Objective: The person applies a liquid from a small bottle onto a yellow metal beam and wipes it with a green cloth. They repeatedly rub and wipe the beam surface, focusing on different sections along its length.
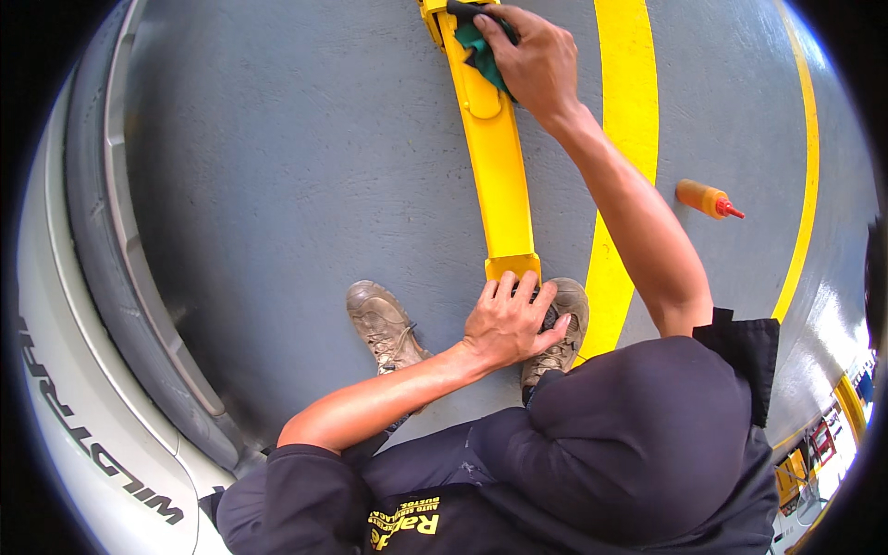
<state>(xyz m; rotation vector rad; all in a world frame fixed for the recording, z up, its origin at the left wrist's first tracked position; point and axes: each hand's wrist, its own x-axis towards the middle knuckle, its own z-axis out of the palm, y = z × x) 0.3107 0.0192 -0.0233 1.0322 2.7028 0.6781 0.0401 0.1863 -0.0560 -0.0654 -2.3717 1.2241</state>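
Note:
A long yellow steel arm [497, 185], resembling a car lift arm, stretches away from me just above the grey floor. My left hand [507, 319] is curled over its near end, above my right shoe, and hides part of a dark piece there. Toward the far end, my right hand [538, 60] pinches a crumpled green and black cloth [481, 57] against the arm's right side and top. The fingers cover part of the cloth.
A squeeze bottle [703, 198] with a red nozzle lies on the floor at right. Yellow stripes [629, 92] run along the grey floor. A pale vehicle [83, 370] with dark trim borders the left side. My worn shoes [384, 324] stand near the arm's near end.

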